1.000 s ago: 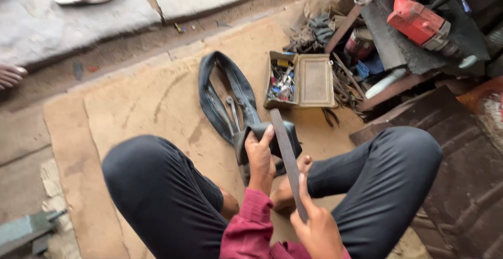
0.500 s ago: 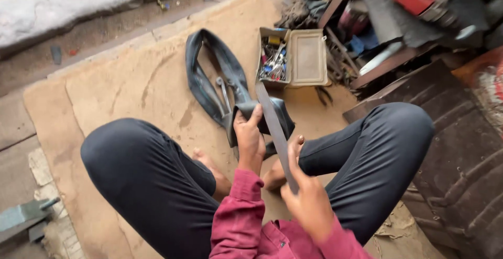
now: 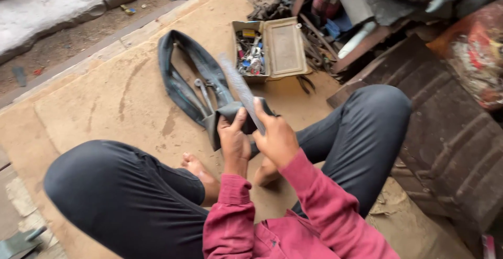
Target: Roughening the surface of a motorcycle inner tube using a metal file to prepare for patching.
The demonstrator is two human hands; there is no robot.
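Observation:
A black rubber inner tube (image 3: 181,78) lies on the brown mat in front of me, and one folded end of it is raised between my knees. My left hand (image 3: 234,142) grips that folded end from below. My right hand (image 3: 276,137) holds a long flat grey metal file (image 3: 238,89), its blade slanting up and left across the rubber. Both sleeves are red. I sit with knees apart in dark trousers, bare feet (image 3: 201,174) under my hands.
An open metal toolbox (image 3: 285,49) with small parts stands beyond the tube. Wrenches (image 3: 201,92) lie inside the tube's loop. A tyre (image 3: 450,138) lies at my right, with scrap metal and rags piled at the top right. Stone slabs (image 3: 52,5) edge the mat (image 3: 105,102) at the top left.
My right hand has slid up the file from near my lap to beside my left hand, pushing the blade forward over the rubber. The view tilted downward.

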